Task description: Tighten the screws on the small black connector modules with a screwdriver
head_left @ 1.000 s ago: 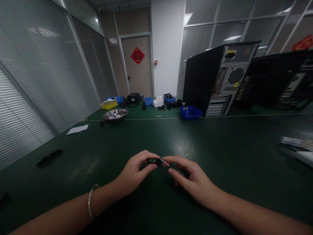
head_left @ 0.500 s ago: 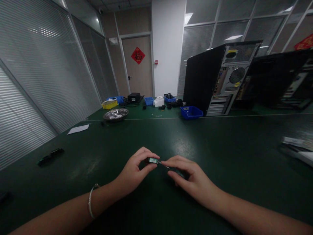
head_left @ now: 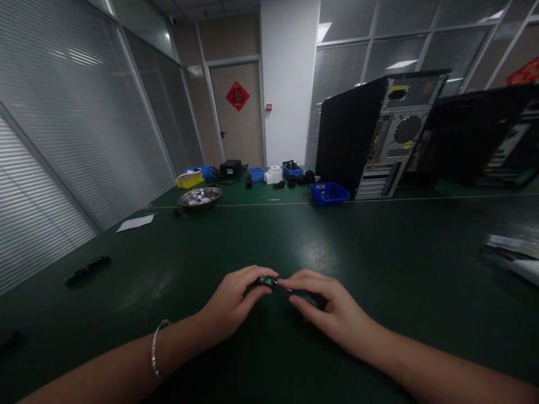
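My left hand (head_left: 231, 297) pinches a small dark part with a green circuit board (head_left: 266, 281) between thumb and fingers, just above the table. A silvery bracelet (head_left: 154, 350) circles the left wrist. To the right, my right hand (head_left: 334, 306) grips a screwdriver (head_left: 310, 299), whose thin metal shaft points left at the part. The screwdriver's tip is at the right end of the part; whether it touches is too small to tell. My right fingers partly cover the handle.
On the green table (head_left: 379, 252), dark green-edged pieces (head_left: 86, 270) and a white paper (head_left: 135, 223) lie left. Behind stand a metal bowl (head_left: 200, 197), a blue bin (head_left: 330, 193) and a black computer tower (head_left: 353, 134). A pale, blurred object (head_left: 516, 252) lies far right.
My left hand has moved slightly down and turned the part, so its board shows at a different angle. My right hand stays nearly in place with the screwdriver.
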### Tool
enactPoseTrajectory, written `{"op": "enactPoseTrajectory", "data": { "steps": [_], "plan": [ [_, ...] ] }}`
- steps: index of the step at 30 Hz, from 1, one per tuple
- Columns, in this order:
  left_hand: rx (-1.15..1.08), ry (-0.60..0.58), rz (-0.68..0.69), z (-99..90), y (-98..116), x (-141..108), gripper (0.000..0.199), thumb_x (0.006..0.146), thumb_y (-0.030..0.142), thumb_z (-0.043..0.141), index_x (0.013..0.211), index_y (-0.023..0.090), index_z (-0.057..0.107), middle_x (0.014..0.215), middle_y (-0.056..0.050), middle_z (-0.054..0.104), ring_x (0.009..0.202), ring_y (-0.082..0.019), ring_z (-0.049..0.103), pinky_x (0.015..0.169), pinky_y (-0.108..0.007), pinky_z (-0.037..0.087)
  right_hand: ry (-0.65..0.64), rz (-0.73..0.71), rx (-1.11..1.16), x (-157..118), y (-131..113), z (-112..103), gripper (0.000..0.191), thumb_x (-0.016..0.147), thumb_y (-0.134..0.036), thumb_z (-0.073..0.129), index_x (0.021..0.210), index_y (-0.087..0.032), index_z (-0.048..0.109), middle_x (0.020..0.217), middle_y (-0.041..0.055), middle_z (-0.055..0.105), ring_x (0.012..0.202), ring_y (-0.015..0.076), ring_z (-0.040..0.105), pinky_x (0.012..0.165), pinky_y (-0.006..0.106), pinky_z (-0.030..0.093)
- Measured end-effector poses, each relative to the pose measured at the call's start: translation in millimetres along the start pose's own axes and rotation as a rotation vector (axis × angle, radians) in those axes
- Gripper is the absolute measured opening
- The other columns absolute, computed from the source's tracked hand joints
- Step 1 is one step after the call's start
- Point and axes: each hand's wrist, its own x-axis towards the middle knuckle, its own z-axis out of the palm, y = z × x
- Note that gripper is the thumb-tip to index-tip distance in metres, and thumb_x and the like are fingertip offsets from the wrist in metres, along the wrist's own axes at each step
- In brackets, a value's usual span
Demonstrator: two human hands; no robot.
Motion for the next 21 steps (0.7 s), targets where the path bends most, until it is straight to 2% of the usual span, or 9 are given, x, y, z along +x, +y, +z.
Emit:
{"op": "enactPoseTrajectory", "data": {
  "steps": [4, 21],
  "plan": [
    [-0.001, -0.023, 0.005, -1.2, 1.0, 0.0, 0.022, 0.094, 0.017, 0.049, 0.112, 0.022, 0.061, 0.102, -0.003, 0.067, 0.095, -0.017, 0.062, 0.084, -0.028, 0.046, -0.010, 0.010, 0.037, 1.3, 3.9, 0.9, 0.033, 0.091, -0.020, 0.057, 0.122, -0.025, 0.065, 0.103, 0.0074, 0.067, 0.067, 0.0130, 0.061, 0.054, 0.023, 0.051],
    [-0.287, -0.026, -0.084, -0.3, 3.8, 2.3, 0.019, 0.092, 0.018, 0.050, 0.103, 0.016, 0.065, 0.091, -0.005, 0.066, 0.082, -0.016, 0.061, 0.076, -0.028, 0.049, -0.033, -0.008, 0.089, 1.1, 3.2, 0.0, 0.032, 0.091, -0.022, 0.058, 0.123, -0.026, 0.065, 0.101, 0.0065, 0.066, 0.065, 0.0108, 0.058, 0.054, 0.021, 0.049]
  ]
}}
